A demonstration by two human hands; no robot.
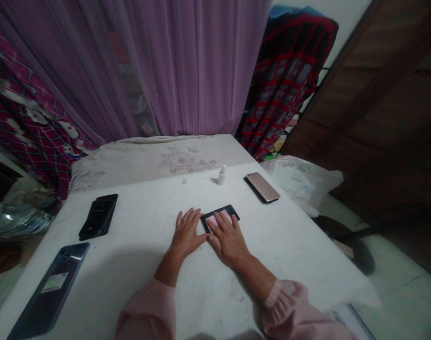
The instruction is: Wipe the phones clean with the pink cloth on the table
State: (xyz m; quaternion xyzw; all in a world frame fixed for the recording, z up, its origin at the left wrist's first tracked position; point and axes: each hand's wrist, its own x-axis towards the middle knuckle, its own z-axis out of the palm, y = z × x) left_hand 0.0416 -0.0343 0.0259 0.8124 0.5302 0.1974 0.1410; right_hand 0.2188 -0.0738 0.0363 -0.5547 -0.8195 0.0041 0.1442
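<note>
My left hand (pixel 187 232) lies flat on the white tabletop (pixel 137 222), its fingers spread, with the thumb side touching or almost touching a black phone (pixel 230 212). My right hand (pixel 227 240) rests flat over the near part of that phone, on a pink cloth or film (pixel 217 219). Most of the phone is hidden under this hand. Beyond the hands stand a small white bottle (pixel 222 176) and a gold phone (pixel 262 187), lying face down. A tiny white square piece (pixel 184 181) lies to the bottle's left.
A black phone (pixel 98 216) and a dark blue phone (pixel 48 293) lie on the table's left side. A floral cloth (pixel 147 160) covers the far end. A white plastic bag (pixel 302 182) sits beyond the right edge, with a purple curtain (pixel 187 66) behind.
</note>
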